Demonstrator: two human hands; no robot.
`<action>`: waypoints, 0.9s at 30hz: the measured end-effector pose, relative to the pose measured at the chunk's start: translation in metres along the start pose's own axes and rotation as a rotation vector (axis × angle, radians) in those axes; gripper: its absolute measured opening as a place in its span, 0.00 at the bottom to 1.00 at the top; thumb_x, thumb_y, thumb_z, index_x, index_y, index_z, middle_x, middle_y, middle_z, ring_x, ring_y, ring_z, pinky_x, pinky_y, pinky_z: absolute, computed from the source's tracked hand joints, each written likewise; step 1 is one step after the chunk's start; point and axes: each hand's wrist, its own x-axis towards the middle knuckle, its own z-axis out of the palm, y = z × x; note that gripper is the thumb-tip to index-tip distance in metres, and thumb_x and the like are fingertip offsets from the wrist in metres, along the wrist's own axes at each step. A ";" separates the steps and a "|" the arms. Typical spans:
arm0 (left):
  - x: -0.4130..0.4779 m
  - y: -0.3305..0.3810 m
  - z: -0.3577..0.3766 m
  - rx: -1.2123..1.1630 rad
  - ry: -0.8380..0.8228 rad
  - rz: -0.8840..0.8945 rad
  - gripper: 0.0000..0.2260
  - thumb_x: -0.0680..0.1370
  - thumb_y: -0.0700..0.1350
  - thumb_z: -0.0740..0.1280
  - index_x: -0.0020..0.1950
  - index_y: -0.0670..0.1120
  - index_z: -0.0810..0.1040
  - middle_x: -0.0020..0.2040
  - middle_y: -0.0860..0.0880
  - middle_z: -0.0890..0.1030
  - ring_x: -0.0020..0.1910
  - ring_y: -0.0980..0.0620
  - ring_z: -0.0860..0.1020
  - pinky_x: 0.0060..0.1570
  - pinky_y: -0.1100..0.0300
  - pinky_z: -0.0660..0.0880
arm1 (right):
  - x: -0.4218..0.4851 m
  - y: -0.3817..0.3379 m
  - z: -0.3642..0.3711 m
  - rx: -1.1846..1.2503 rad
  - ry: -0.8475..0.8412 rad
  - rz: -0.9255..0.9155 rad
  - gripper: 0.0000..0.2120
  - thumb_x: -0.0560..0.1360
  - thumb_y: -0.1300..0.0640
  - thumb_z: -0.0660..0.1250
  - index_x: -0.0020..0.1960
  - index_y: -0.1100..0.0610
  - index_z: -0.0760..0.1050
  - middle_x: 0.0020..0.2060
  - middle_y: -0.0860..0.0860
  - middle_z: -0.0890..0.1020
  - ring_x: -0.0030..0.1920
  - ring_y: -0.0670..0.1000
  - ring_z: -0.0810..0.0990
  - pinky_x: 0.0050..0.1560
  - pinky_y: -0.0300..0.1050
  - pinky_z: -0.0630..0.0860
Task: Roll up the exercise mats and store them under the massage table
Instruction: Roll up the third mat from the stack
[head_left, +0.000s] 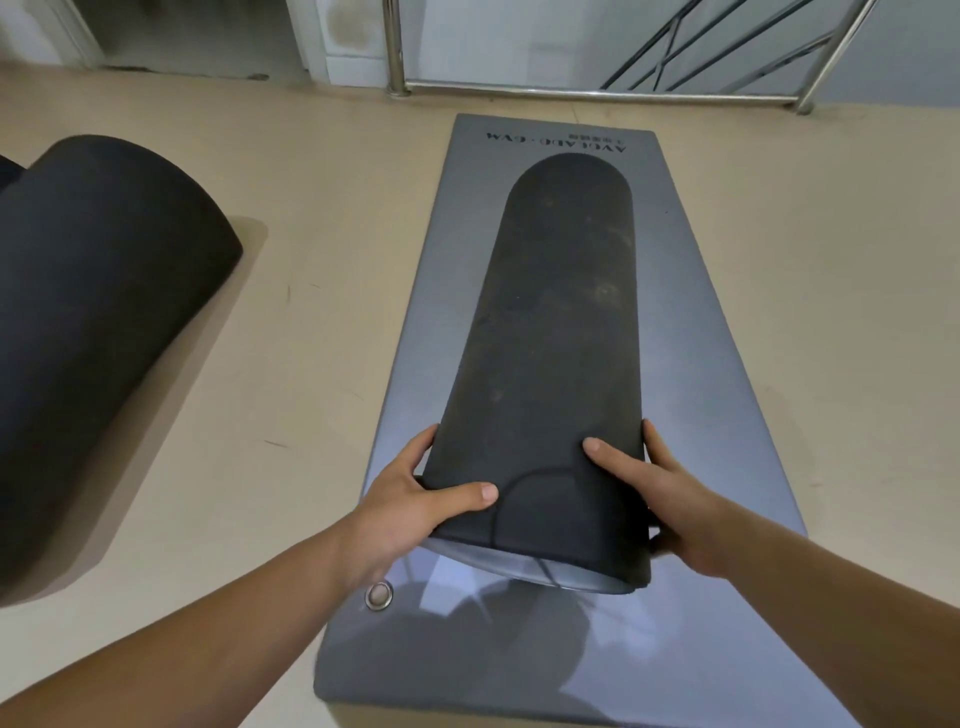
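A rolled black exercise mat (561, 322) with a grey inner face is held lengthwise above a flat grey mat (691, 364) lying on the floor. My left hand (410, 499) grips the roll's near end from the left, thumb on top. My right hand (660, 493) grips the same end from the right, thumb on top too. The far end of the roll points away from me. A second rolled black mat (93, 312) lies on the floor at the left. The massage table is not in view.
Beige floor (322, 208) surrounds the mats. A steel railing (395, 47) and stair rails stand along the far wall. The flat grey mat has a metal eyelet (379, 595) near its front left corner and printed lettering at its far end.
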 end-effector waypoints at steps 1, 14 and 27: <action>-0.004 0.002 -0.008 -0.009 0.003 0.002 0.38 0.69 0.44 0.84 0.74 0.63 0.72 0.54 0.55 0.88 0.54 0.53 0.87 0.61 0.53 0.81 | 0.001 -0.002 0.010 0.010 -0.017 -0.023 0.53 0.59 0.29 0.82 0.75 0.22 0.55 0.70 0.44 0.75 0.67 0.59 0.76 0.65 0.73 0.75; -0.083 -0.023 -0.220 -0.096 0.358 -0.038 0.39 0.65 0.49 0.86 0.73 0.65 0.73 0.57 0.56 0.87 0.54 0.53 0.87 0.61 0.50 0.80 | 0.016 -0.063 0.252 0.008 -0.304 -0.084 0.43 0.63 0.30 0.80 0.73 0.26 0.63 0.63 0.37 0.81 0.62 0.52 0.79 0.61 0.68 0.75; -0.121 -0.047 -0.268 0.636 0.739 0.186 0.27 0.72 0.63 0.73 0.70 0.57 0.77 0.63 0.62 0.78 0.61 0.58 0.78 0.63 0.55 0.78 | 0.013 -0.059 0.354 0.068 -0.285 -0.223 0.52 0.62 0.34 0.83 0.78 0.28 0.58 0.68 0.40 0.78 0.64 0.53 0.79 0.64 0.61 0.76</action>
